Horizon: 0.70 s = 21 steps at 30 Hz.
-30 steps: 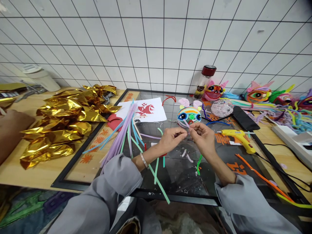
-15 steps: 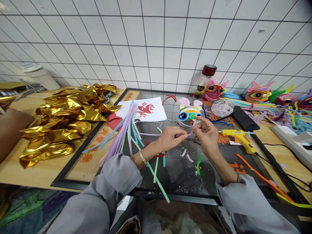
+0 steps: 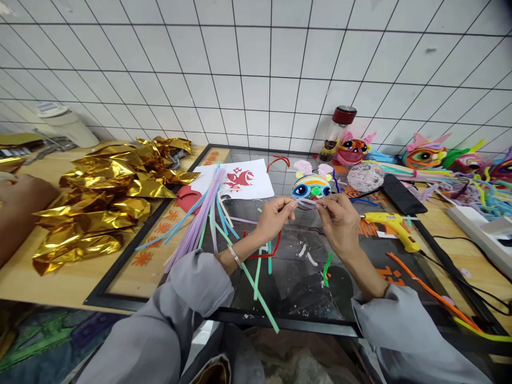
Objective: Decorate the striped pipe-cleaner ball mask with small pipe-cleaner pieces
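A short purple pipe cleaner (image 3: 306, 202) stretches between my two hands, slightly bowed. My left hand (image 3: 276, 216) pinches its left end, and my right hand (image 3: 339, 220) grips the other end between thumb and fingers. Just behind it sits a colourful animal head (image 3: 311, 184) with big blue eyes, a green nose and fluffy pink ears; its lower part is partly hidden by the pipe cleaner and my fingers. To the left lies a bundle of purple pipe cleaners (image 3: 200, 226) mixed with blue and green ones. A bent red pipe cleaner (image 3: 277, 246) rests beside my left wrist.
Crumpled gold foil (image 3: 100, 208) covers the left side, near another person's arm (image 3: 24, 213). On the right are a yellow glue gun (image 3: 394, 229), a black phone (image 3: 404, 194), a power strip (image 3: 484, 232) and finished heads (image 3: 424, 152). A bottle (image 3: 338, 133) stands against the tiled wall.
My hands have risen slightly and now hold the purple pipe cleaner level between them, in front of the head. My right index finger has curled down from its raised position.
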Motion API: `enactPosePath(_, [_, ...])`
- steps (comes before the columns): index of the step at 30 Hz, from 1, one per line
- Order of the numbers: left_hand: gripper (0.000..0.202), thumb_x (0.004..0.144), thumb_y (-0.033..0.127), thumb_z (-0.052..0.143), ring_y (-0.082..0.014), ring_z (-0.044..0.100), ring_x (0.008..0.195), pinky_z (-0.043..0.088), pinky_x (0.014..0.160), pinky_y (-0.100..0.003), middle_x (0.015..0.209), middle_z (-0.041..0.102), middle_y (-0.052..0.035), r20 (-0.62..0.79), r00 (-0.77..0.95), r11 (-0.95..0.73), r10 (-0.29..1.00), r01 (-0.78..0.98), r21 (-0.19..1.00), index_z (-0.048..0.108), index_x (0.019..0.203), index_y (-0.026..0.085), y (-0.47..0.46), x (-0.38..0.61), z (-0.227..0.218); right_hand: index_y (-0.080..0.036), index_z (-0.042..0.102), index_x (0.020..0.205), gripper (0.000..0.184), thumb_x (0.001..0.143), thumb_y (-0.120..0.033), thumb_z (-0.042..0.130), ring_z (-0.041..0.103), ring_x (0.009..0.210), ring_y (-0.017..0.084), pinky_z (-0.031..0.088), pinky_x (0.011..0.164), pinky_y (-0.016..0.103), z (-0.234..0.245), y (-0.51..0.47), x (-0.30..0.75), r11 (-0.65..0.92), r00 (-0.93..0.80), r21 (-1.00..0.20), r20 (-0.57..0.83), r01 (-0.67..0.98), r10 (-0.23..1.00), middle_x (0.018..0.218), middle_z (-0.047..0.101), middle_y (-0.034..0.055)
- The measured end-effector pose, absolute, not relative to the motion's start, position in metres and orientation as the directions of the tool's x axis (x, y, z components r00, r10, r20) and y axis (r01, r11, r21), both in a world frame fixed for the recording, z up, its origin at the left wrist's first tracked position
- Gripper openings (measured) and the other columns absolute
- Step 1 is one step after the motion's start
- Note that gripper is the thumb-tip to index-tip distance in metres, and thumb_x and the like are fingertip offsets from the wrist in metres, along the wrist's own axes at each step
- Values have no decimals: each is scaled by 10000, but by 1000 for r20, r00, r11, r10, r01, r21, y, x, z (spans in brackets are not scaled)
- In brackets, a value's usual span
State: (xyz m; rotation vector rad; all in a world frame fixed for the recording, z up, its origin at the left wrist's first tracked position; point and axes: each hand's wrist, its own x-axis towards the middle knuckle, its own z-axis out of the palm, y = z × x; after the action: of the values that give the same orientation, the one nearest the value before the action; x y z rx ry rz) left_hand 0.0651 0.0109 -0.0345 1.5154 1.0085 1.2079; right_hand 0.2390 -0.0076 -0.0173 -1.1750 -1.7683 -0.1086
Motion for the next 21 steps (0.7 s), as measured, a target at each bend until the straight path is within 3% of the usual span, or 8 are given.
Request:
enactPosePath(7, [169, 819, 316, 564, -66, 484, 474, 374, 496, -193, 625, 612, 15, 148, 158, -150, 976, 4, 989, 578, 816, 148, 17, 72, -41, -178, 670, 844, 139, 891, -185, 539, 598, 654, 161, 461, 614, 272, -24, -3, 242, 511, -108, -269, 798, 816, 593, 735, 657, 45])
enactPosePath(9, [148, 812, 285, 570, -69, 489, 504, 386, 522, -196, 631, 609, 11, 204, 136, -212, 970, 47, 976, 593, 782, 143, 19, 72, -43, -167, 661, 835, 135, 890, -184, 539, 584, 642, 158, 454, 614, 269, -25, -1, 242, 499, -113, -247, 803, 831, 585, 723, 644, 46])
enactPosePath(13, [132, 812, 238, 567, -86, 511, 560, 399, 562, -202, 617, 602, 11, 367, 132, -386, 921, 176, 906, 643, 765, 142, 22, 71, -45, -174, 635, 806, 111, 875, -179, 548, 541, 587, 139, 422, 562, 251, -23, 3, 241, 493, -58, -311, 799, 812, 599, 686, 599, 19])
enactPosePath(17, [157, 831, 224, 556, -87, 509, 555, 403, 566, -206, 655, 646, 2, 496, 145, -515, 856, 313, 798, 687, 798, 145, 23, 69, -47, -189, 609, 786, 116, 874, -179, 535, 520, 590, 143, 405, 571, 261, -20, 6, 241, 490, -51, -313, 800, 814, 597, 685, 585, 13])
enactPosePath(21, [193, 867, 240, 544, -114, 588, 614, 446, 613, -223, 732, 704, -25, 571, 204, -604, 795, 343, 719, 718, 871, 155, 26, 66, -49, -195, 600, 784, 128, 883, -181, 521, 528, 615, 152, 410, 595, 270, -20, 7, 242, 497, -75, -289, 804, 818, 590, 692, 584, 14])
